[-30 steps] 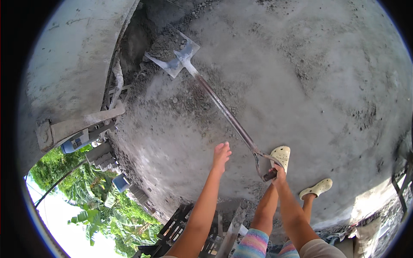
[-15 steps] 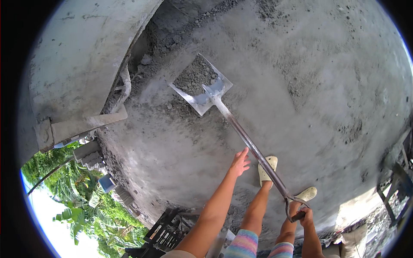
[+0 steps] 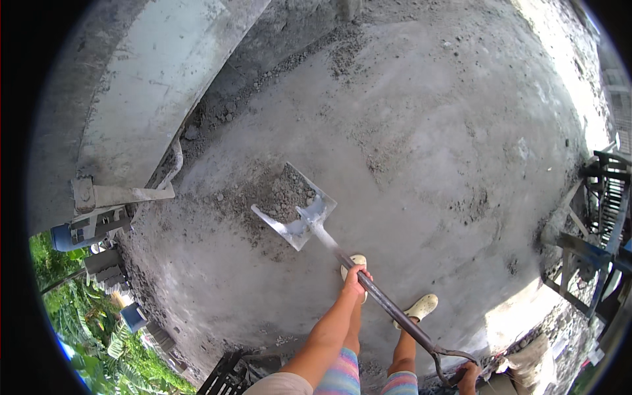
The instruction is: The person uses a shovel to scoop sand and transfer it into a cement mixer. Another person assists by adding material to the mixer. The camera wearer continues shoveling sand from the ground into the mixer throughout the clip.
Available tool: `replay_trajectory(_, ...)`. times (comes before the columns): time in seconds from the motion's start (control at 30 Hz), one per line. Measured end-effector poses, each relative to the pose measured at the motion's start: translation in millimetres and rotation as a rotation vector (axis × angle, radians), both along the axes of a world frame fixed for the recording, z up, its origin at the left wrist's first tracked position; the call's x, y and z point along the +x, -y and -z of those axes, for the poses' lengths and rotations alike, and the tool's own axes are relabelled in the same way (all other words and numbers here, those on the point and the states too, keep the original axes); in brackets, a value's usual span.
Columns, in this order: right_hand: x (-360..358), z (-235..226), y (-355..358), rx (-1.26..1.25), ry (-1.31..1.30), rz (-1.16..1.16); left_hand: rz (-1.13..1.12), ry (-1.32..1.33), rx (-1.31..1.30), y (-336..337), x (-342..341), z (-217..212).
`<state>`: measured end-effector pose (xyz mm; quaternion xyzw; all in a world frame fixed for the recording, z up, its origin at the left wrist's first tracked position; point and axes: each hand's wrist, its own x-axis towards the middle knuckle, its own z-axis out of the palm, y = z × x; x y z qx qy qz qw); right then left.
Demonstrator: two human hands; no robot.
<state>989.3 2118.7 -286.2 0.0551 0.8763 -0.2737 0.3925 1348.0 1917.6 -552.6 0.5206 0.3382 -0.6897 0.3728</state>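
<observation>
A square-bladed shovel (image 3: 394, 308) slants across the middle of the view, its pale, worn blade up and left and its dark metal shaft running down to the right. Grey gravelly rubble (image 3: 289, 196) heaps on the blade and spills onto the ground around its far edge. My left hand (image 3: 356, 279) is closed round the shaft, a little below the blade's socket. At the lower right, my right hand (image 3: 469, 378) grips the D-shaped handle, its fingers partly hidden at the picture's edge.
A big pale machine or chute-like body (image 3: 141, 99) stands at the upper left, loose rubble along its base. My feet in cream clogs (image 3: 421, 308) stand near the shaft. Dark metal framework (image 3: 596, 243) is at the right; a blue container (image 3: 133, 317) and greenery lie lower left.
My left hand, open beside the shaft before, has closed round it. The loaded shovel has been drawn back, down the view towards me, with the right hand still on the handle. The view has shifted.
</observation>
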Motion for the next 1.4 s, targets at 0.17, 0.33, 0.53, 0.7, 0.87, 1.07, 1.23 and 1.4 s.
replay_trajectory(0.17, -43.8, -78.5, 21.5, -0.104, -0.077, -0.527, -0.009, 0.03, 0.13, -27.6, -8.3, -85.4)
replay_trajectory(0.33, -78.6, -159.2, 30.5, -0.081, 0.178, -0.011, -0.03, 0.065, 0.09, -30.8, -18.5, -175.0)
replay_trajectory(0.53, -109.3, -244.4, 89.2, -0.317, -0.004, -0.093, -0.008, 0.157, 0.138, -19.1, -58.9, -225.7)
replay_trajectory(0.7, -177.8, -290.5, 121.1, -0.547, -0.144, -0.196, 0.089, 0.133, -0.002, -3.8, -149.5, -250.6)
replay_trajectory(0.87, -218.6, -329.6, 152.3, -0.786, -0.277, -0.237, 0.222, 0.001, 0.032, 25.9, -269.3, -290.4)
replay_trajectory(1.07, -200.3, -369.1, 182.8, -0.981, -0.411, -0.288, 0.413, -0.142, -0.017, 66.4, -373.2, -311.0)
replay_trajectory(1.23, -150.2, -395.4, 211.5, -1.112, -0.542, -0.348, 0.569, -0.181, -0.031, 108.4, -407.6, -343.8)
replay_trajectory(1.4, -80.4, -429.3, 247.3, -1.243, -0.693, -0.428, 0.716, -0.217, -0.024, 190.7, -389.3, -425.9)
